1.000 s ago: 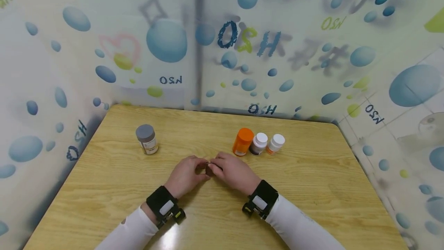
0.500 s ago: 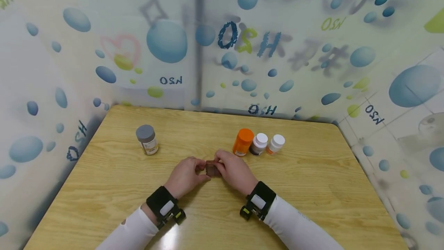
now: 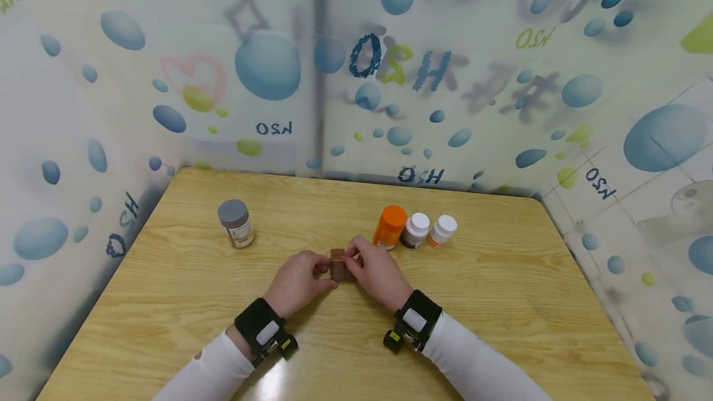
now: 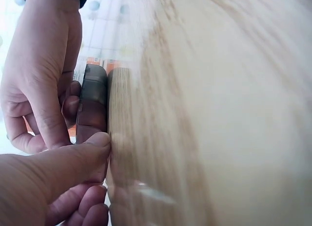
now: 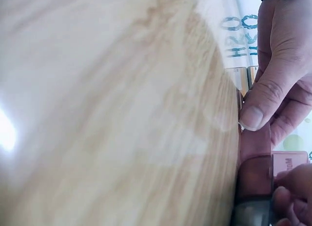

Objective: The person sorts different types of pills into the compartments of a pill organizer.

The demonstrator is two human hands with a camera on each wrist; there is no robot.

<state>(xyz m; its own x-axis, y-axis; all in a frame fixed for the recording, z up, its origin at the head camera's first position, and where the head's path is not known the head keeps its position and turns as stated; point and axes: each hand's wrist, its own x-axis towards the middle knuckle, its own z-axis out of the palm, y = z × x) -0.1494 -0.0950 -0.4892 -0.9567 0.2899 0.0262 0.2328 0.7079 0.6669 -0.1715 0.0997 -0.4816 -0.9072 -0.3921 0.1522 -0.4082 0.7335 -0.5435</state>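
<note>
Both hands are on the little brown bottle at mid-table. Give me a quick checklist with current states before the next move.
1. Left hand holds brown bottle: ok.
2. Right hand pinches its top: ok.
3. Bottle base resting on table: ok.
4. Cap loosened: cannot tell.
5. Orange bottle clear of the right hand: not ok, it stands close behind the fingers.
6. Grey-capped jar away from the hands: ok.

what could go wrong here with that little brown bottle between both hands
1. The small brown bottle is held only by fingertips of the left hand and right hand; it might slip and tip on the table.
2. The orange-capped bottle stands just past the right hand, close beside two white-capped bottles; a careless knuckle could knock them over.
3. The hands hide most of the bottle from the head view, so a loose cap might go unnoticed.
</note>
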